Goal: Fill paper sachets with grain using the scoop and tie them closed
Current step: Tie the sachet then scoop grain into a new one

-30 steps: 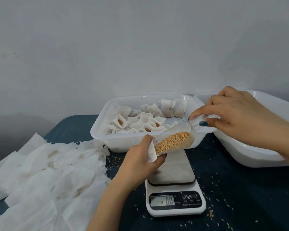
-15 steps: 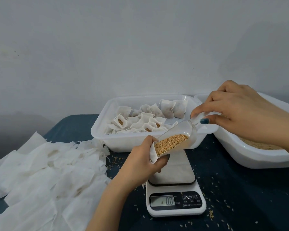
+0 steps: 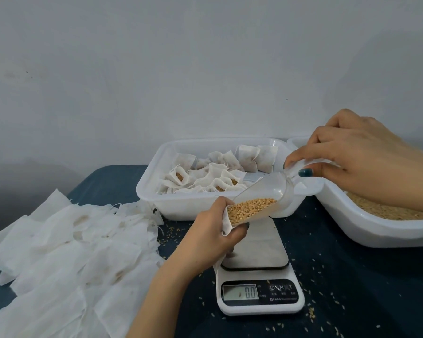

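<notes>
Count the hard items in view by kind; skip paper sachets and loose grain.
White plastic tubs: 2
Digital scale: 1
Clear scoop: 1
Total: 4

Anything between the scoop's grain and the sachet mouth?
Nothing visible. The right hand holds the scoop tilted down, its lip at the open mouth of the sachet, which the left hand grips. The grain lies at the lip.

A white scale [image 3: 261,256] reading 0.0 sits on blue cloth [image 3: 352,276].
</notes>
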